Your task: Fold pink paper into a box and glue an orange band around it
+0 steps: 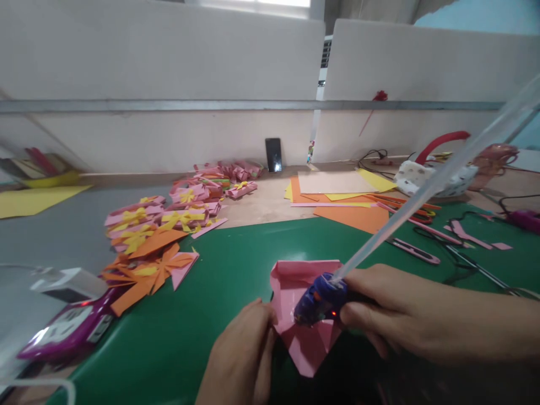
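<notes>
In the head view, my right hand (371, 309) is closed around a blue glue gun (318, 301) with a small red light lit on its side. A long translucent glue stick (405, 214) rises from its back toward the upper right. The gun's front end reaches into a folded pink paper box (306, 351) with raised sides and a pointed flap toward me. My left hand (244, 343) pinches the box's left edge. Its fingertips partly hide that edge, and the gun's nozzle tip is hard to make out.
Pink paper pieces with yellow bows (185, 197) and orange paper bows (156, 267) lie at left, near a purple device (70, 329) with a white adapter (71, 284). Paper sheets (333, 183), a pink cutter (413, 250) and a white basket (411, 174) are at right. A phone (274, 154) leans on the wall.
</notes>
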Demonstrator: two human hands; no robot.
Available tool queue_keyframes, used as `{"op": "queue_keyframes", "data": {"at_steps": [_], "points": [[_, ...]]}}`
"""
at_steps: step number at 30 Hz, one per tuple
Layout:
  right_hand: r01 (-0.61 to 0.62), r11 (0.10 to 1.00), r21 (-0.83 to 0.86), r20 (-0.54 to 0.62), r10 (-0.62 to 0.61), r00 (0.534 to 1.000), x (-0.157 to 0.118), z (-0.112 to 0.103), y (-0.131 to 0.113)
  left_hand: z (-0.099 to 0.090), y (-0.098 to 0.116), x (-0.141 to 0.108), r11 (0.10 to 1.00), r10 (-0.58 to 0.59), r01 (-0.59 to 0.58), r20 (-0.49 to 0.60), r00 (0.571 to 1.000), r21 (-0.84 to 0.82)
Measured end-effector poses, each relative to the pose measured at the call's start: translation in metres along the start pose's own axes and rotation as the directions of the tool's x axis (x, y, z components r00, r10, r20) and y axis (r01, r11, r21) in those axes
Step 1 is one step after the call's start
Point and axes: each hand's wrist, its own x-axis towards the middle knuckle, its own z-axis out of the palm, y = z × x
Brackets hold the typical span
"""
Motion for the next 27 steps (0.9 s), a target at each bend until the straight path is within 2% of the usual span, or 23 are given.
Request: {"op": "queue_keyframes", "data": {"at_steps": [3,5,8,11,14,18,21,27], "points": [[-0.03,0.999,0.027,0.034,0.029,0.999,-0.004,0.0,0.002,0.005,0.0,-0.001,0.999,-0.034,0.032,-0.073,0.997,-0.03],[-0.052,0.997,0.057,0.075,0.048,0.996,-0.006,0.0,0.003,0.003,0.002,0.0,0.998,-0.047,0.044,-0.076,0.996,-0.052],[-0.073,0.994,0.085,0.108,0.063,0.992,-0.009,0.0,0.002,-0.007,0.005,0.001,0.998,-0.028,0.028,0.002,1.0,-0.061],[-0.072,0.995,0.063,0.07,0.068,0.995,-0.01,-0.001,0.0,-0.019,0.009,0.003,1.0,0.021,-0.019,0.128,0.992,-0.023],[0.009,1.0,0.018,0.051,-0.01,0.999,-0.01,-0.002,0.001,-0.023,0.011,0.005,0.998,0.06,-0.061,0.15,0.987,0.002],[0.12,0.992,-0.036,-0.004,-0.12,0.993,-0.009,0.0,0.006,-0.018,0.008,0.006,0.995,0.093,-0.088,0.154,0.984,-0.04],[0.115,0.993,-0.033,0.029,-0.114,0.993,-0.009,0.0,0.006,-0.016,0.005,0.003,0.994,0.086,-0.077,0.122,0.989,-0.071],[0.069,0.998,0.012,0.047,-0.07,0.996,-0.01,-0.001,0.008,-0.017,0.002,-0.004,0.992,0.038,-0.041,-0.023,0.999,-0.118]]}}
